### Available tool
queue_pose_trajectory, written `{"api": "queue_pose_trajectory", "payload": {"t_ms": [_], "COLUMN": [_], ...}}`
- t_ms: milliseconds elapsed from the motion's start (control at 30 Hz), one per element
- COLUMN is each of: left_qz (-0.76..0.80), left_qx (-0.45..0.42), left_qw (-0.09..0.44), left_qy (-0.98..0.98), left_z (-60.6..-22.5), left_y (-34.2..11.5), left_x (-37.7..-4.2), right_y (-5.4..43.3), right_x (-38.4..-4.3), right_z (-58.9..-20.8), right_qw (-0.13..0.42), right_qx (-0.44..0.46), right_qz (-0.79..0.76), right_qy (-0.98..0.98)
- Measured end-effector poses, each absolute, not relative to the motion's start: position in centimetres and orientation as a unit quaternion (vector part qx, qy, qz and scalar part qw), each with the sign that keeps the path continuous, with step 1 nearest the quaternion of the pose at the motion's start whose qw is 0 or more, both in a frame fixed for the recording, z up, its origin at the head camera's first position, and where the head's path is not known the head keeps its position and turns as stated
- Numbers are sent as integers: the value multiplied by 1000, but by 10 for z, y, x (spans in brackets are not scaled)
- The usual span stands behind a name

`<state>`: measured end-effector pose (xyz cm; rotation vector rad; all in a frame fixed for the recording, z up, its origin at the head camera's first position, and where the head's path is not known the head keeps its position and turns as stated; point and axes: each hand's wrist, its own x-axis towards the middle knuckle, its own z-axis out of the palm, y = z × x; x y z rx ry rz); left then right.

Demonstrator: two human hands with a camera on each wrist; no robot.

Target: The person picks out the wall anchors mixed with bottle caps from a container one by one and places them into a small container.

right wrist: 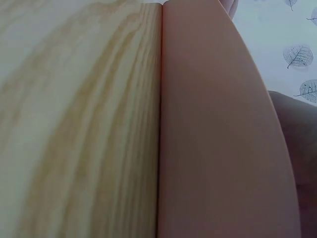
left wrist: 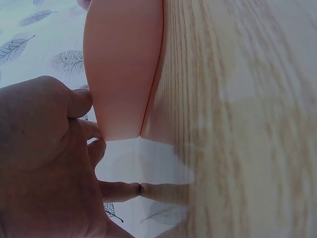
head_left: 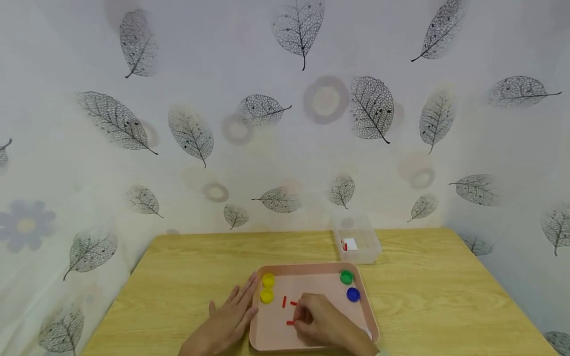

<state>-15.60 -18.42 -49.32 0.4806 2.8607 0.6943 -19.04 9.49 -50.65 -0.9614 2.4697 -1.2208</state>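
Note:
A pink tray (head_left: 307,269) lies on the table, and its side wall (left wrist: 124,64) fills much of the left wrist view. My left hand (head_left: 228,319) rests at the tray's left edge, fingers extended and touching the rim. Over the middle of the tray, my right hand (head_left: 318,316) has curled fingers, with thumb and fingertips pinching the end of a short red stick (head_left: 290,323). Another red stick (head_left: 293,303) is partly hidden behind its knuckles. A third red stick (head_left: 284,301) lies to the left. In the right wrist view the tray wall (right wrist: 213,124) hides most of this hand.
Two yellow caps (head_left: 267,288) sit along the tray's left side. A green cap (head_left: 346,277) and a blue cap (head_left: 353,294) are at its right, with a white round piece (head_left: 366,332) partly behind the right forearm. A clear plastic box (head_left: 362,256) stands behind the tray.

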Motion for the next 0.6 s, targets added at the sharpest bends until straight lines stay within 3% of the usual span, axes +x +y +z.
{"api": "queue_pose_trajectory", "payload": {"t_ms": [400,600], "left_qz": [233,232], "left_qx": [155,155], "left_qw": [80,90], "left_qy": [957,956], "left_z": [-492,-492], "left_y": [-184,-184], "left_x": [-155,-155], "right_y": [111,125], "right_x": [-196,-204], "right_z": [-491,-482], "right_qw": [63,-38], "right_qx": [-291,-320], "right_qz": [-430,-428], "right_qy": [853,844]}}
